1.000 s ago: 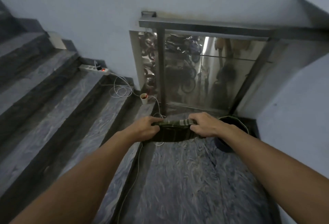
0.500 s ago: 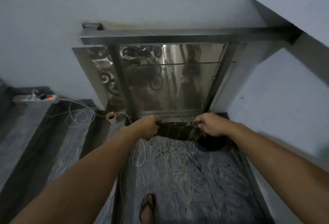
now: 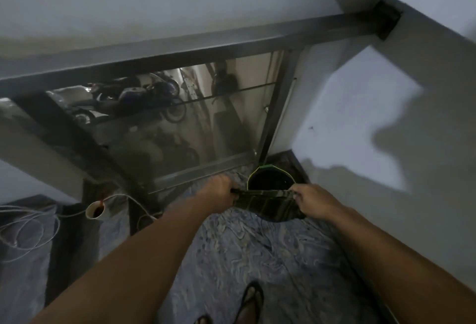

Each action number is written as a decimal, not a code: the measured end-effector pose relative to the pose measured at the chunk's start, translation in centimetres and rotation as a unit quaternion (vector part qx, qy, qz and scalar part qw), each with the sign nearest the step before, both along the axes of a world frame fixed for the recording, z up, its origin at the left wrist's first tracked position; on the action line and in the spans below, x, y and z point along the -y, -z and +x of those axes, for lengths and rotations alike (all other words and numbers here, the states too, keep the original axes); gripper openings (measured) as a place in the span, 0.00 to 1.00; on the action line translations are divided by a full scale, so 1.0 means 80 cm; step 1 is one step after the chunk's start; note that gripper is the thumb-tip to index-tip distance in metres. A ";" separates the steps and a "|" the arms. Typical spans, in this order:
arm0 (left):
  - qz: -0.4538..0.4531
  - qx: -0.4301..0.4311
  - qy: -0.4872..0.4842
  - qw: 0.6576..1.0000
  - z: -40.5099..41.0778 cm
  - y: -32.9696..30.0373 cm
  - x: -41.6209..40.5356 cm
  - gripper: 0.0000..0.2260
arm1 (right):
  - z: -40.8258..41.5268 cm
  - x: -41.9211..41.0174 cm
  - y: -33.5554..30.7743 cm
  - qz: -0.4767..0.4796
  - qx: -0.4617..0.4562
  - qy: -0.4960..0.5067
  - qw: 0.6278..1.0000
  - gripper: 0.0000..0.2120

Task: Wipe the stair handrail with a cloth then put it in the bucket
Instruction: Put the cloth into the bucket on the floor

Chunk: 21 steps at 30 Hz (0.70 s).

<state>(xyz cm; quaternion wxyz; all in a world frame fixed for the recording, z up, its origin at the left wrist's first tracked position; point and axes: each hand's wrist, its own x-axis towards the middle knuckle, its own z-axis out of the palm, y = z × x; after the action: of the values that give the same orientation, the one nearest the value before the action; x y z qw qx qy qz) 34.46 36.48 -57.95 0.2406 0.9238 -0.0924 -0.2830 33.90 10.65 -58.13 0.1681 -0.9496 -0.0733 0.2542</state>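
Observation:
A dark green striped cloth (image 3: pixel 268 202) is stretched between my two hands. My left hand (image 3: pixel 219 189) grips its left end and my right hand (image 3: pixel 311 198) grips its right end. The cloth hangs over the near part of a dark bucket (image 3: pixel 270 179) with a green rim, which stands on the floor in the corner below the railing. The metal handrail (image 3: pixel 195 46) runs across the view above the glass panel, well above both hands.
A glass railing panel (image 3: pixel 164 127) with metal posts shows scooters below. At left a paper cup (image 3: pixel 95 210) with dark drink sits beside white cables (image 3: pixel 28 231). My sandalled feet (image 3: pixel 248 303) stand on the marbled landing. A wall (image 3: pixel 360 122) closes the right side.
The view has swung right and tilted. My hands with the cloth have moved right, so the cloth now hangs over the bucket. The stairs and power strip have left the view.

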 end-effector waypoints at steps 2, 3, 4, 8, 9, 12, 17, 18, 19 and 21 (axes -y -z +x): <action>-0.002 -0.021 -0.002 1.000 0.028 0.028 0.020 0.09 | 0.020 0.021 0.032 0.003 -0.016 0.018 1.000 0.09; -0.001 -0.029 -0.003 1.000 0.043 0.044 0.030 0.10 | 0.032 0.031 0.050 0.008 -0.027 0.021 0.999 0.09; 0.000 -0.032 0.001 0.999 0.057 0.062 0.039 0.10 | 0.043 0.040 0.070 0.011 -0.035 0.019 0.999 0.09; 0.016 -0.004 0.025 1.000 0.107 0.153 0.073 0.12 | 0.081 0.070 0.154 -0.001 -0.046 0.027 0.999 0.12; 0.016 -0.006 0.023 1.000 0.119 0.179 0.081 0.12 | 0.089 0.076 0.177 -0.006 -0.045 0.033 0.998 0.12; 0.024 -0.024 0.018 0.999 0.156 0.259 0.101 0.12 | 0.113 0.092 0.245 -0.012 -0.032 0.047 0.998 0.13; 0.013 -0.033 0.057 0.998 0.209 0.371 0.126 0.12 | 0.153 0.113 0.349 -0.019 -0.029 0.052 0.998 0.13; 0.014 -0.030 0.063 0.997 0.218 0.390 0.130 0.12 | 0.160 0.117 0.369 -0.019 -0.026 0.059 0.998 0.13; 0.014 -0.026 0.065 0.997 0.226 0.410 0.134 0.11 | 0.167 0.120 0.388 -0.020 -0.024 0.063 0.998 0.13; 0.012 -0.014 0.070 0.997 0.241 0.447 0.142 0.11 | 0.180 0.126 0.423 -0.028 -0.025 0.064 0.997 0.13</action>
<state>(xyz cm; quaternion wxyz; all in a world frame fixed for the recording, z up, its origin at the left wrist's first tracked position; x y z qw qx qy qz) 53.74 25.09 -93.67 0.2098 0.9139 -0.1503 -0.3134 48.26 0.55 -91.93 0.1592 -0.9500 -0.0008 0.2685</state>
